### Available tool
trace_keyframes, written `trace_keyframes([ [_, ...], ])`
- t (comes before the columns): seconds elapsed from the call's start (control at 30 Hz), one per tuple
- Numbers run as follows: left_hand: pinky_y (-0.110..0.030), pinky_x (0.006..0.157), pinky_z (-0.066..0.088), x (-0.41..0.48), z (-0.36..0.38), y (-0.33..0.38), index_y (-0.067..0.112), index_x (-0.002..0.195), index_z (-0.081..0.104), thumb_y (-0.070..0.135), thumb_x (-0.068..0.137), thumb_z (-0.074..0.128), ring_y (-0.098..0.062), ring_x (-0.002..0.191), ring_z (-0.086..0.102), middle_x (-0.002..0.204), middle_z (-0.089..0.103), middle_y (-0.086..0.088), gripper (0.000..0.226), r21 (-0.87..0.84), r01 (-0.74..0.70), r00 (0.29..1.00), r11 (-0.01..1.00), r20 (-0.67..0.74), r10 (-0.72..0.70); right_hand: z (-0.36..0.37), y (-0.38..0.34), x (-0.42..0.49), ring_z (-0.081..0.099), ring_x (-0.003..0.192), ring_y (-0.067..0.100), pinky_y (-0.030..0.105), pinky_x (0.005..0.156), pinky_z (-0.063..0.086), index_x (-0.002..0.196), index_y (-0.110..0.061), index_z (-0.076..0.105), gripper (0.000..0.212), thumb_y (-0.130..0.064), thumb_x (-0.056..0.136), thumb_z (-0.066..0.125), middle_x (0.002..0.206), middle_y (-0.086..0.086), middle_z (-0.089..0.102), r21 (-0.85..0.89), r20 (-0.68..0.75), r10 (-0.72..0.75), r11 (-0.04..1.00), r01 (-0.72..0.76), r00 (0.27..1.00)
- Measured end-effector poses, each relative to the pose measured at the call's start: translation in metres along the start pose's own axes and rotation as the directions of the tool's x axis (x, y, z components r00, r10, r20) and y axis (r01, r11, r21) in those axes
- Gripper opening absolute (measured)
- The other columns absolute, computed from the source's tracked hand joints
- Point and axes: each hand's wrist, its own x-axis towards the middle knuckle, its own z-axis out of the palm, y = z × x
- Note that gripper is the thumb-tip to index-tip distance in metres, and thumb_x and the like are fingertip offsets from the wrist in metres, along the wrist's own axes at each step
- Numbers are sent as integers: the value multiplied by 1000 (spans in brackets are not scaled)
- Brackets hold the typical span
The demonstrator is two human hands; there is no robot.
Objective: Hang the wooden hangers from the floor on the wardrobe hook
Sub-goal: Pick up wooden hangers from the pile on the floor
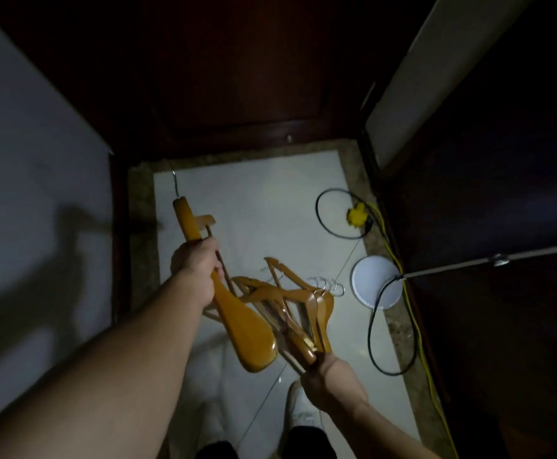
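Both hands are full. Fingers of the left hand (194,270) curl round the middle of 1 big hanger (237,326). The right hand (327,379) pinches the ends of a bunch of thinner hangers (290,296) - they overlap too much to count. All of them are low over the floor (254,200), in front of the dark wardrobe door (237,77). I cannot tell if the bunch touches the tiles. No wardrobe hook shows.

What could go wrong? The bunch is held at only 1 end, so I think it could fan out, slip and clatter down. The black cable (373,326) and yellow cable (416,326) lie in loops near the shoe (300,409), so a step that way could trip. The silver hooks (328,286) crowd together and may snag each other.

The floor is pale, smooth and shiny, with a speckled stone edge. The door is dark red-brown wood. The big hanger is thick, glossy and honey-coloured, with a wide rounded end like a paddle. The bunch is thinner wood - flat, narrow arms. The hooks are small curls of bright wire.
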Motion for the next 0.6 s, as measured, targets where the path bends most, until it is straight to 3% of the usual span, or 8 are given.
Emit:
trace_keyframes([
  [0.1, -29, 49, 38, -46, -13, 45, 13, 72, 56, 20, 87, 62, -15, 42, 41, 39, 43, 3, 17, 13, -74, 997, 997, 16, 74, -35, -20, -51, 59, 58, 15, 30, 62, 53, 75, -22, 53, 15, -29, 88, 57, 67, -2, 61, 146, -52, -42, 988, 49, 998],
  [0.23, -34, 57, 41, -116, -24, 89, 15, 61, 49, 24, 86, 62, -19, 43, 42, 37, 43, 3, 30, 69, -157, 988, 985, 16, 156, -85, -53, -119, 49, 52, 10, 19, 43, 44, 81, -20, 55, 13, -25, 92, 55, 64, -4, 54, 309, -114, -101, 942, 131, 988],
  [0.33, -39, 63, 46, -175, -21, 109, 11, 55, 47, 29, 85, 58, -21, 43, 45, 37, 44, -1, 37, 148, -235, 972, 961, 11, 236, -125, -78, -159, 52, 49, 16, 34, 51, 52, 67, -19, 57, 17, -32, 78, 53, 56, -5, 55, 347, -200, -192, 903, 252, 961],
  [0.4, -41, 62, 48, -215, -18, 121, 9, 55, 49, 28, 86, 58, -22, 42, 46, 36, 45, -3, 37, 167, -289, 957, 943, 19, 290, -156, -97, -193, 51, 37, 12, 27, 41, 43, 68, -15, 57, 22, -21, 89, 56, 44, -7, 52, 426, -207, -233, 853, 302, 950],
  [0.47, -41, 63, 48, -255, -12, 133, 5, 64, 57, 26, 88, 59, -22, 43, 48, 40, 49, -4, 32, 103, -318, 948, 942, 34, 316, -190, -110, -226, 46, 28, 7, 25, 36, 37, 74, -12, 52, 22, -13, 95, 56, 45, -7, 49, 505, -219, -251, 798, 330, 943],
  [0.53, -35, 64, 51, -296, -8, 148, 1, 84, 66, 28, 93, 58, -24, 54, 58, 58, 61, -8, 30, 59, -354, 935, 933, 48, 352, -222, -120, -263, 38, 25, 10, 19, 32, 30, 77, -12, 48, 20, -14, 96, 54, 46, -3, 42, 559, -209, -232, 769, 311, 950],
  [0.6, -27, 51, 52, -333, -5, 166, 0, 89, 65, 22, 97, 56, -20, 52, 61, 62, 62, -8, 26, -38, -393, 917, 919, 58, 395, -249, -132, -288, 37, 32, 12, 18, 37, 30, 79, -10, 53, 17, -16, 95, 53, 47, -2, 40, 556, -234, -262, 754, 350, 936],
])
